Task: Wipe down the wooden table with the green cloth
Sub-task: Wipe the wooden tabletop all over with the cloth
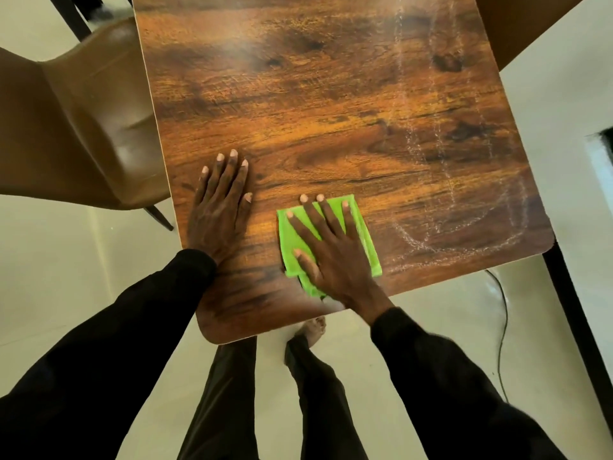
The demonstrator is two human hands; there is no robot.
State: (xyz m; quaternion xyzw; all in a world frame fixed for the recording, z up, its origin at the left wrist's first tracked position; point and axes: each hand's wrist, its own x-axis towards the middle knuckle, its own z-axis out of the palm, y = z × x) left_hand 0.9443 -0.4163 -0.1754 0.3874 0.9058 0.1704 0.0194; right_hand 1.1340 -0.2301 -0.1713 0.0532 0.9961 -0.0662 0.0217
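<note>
Head view, looking straight down: a wooden tabletop (331, 111) with dark grain and rounded corners fills most of the frame, its near edge running at a slant from the lower left up to the right. Pale floor (66, 277) shows on all sides of it. A brown padded chair (83, 127) stands against the left edge, its seat partly under the tabletop.

Two black sleeves reach in from the bottom of the frame. The left hand (220, 207) lies flat, palm down, on the bare wood near the left edge, its fingers (229, 174) straight and close together, holding nothing. The right hand (331, 254) lies flat on the green cloth (288, 247), fingers (328, 214) straight and spread wide, two fingertips reaching just past the cloth's far edge onto the wood.

The cloth is folded into a rough square and sits close to the near edge, about midway along it, just right of the left hand and apart from it. Faint white streaks (447, 180) curve along the right side of the tabletop, down to the near right corner. A thin dark cable (502, 327) trails over the floor below that corner, and a bare foot (313, 330) shows under the near edge.
</note>
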